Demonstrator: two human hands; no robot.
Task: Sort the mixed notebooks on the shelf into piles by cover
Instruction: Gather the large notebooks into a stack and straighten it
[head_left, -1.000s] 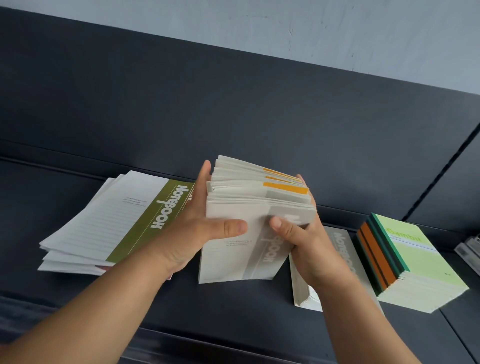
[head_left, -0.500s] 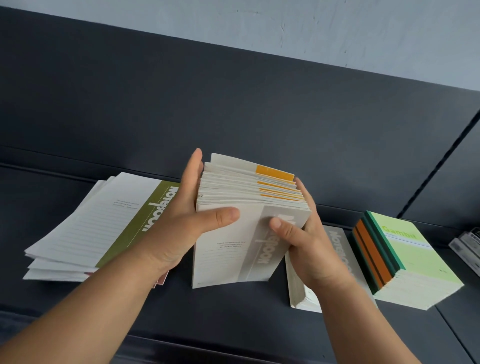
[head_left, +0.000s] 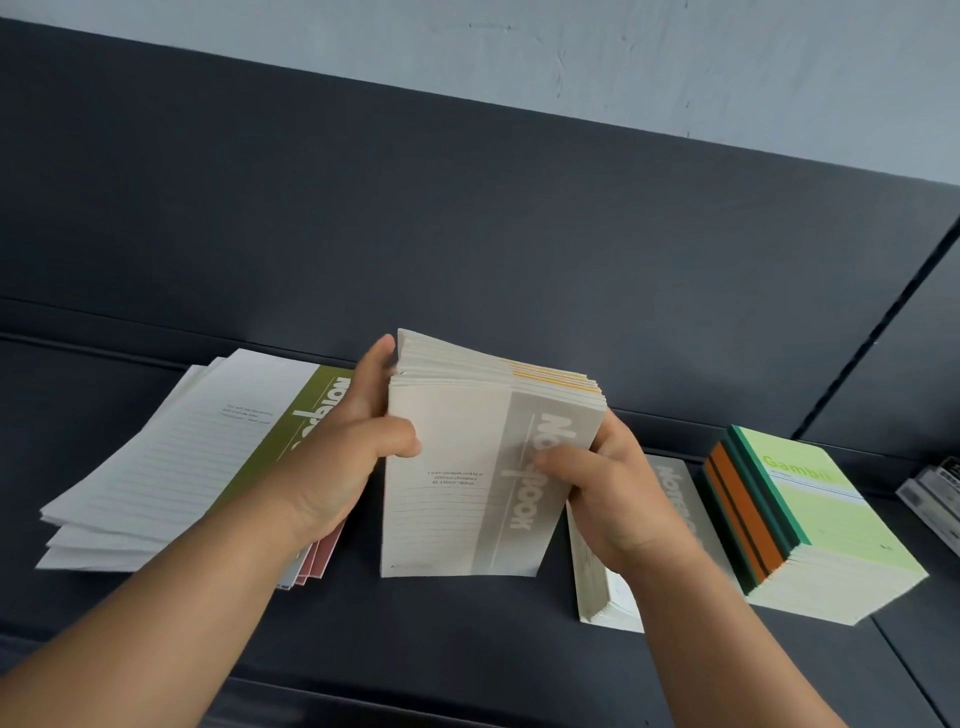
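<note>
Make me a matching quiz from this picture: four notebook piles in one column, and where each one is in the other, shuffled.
Piles
1. olive-band pile
2. thick grey-cover stack
3. flat grey-cover pile
4. light green stack

Places
A. farthest right on the shelf
B. gripped between the left hand and the right hand
C. farthest left, fanned out
D. lying partly behind the right hand

Pairs: 1-C, 2-B, 3-D, 4-A

1. Middle notebook stack (head_left: 457, 499): paper, matt cream-and-grey cover.
2. Green-covered notebook pile (head_left: 826, 514): paper, smooth card covers.
3. Shelf (head_left: 457, 629): dark, matt, smooth.
4. Wall (head_left: 623, 62): pale, rough, matt paint.
</note>
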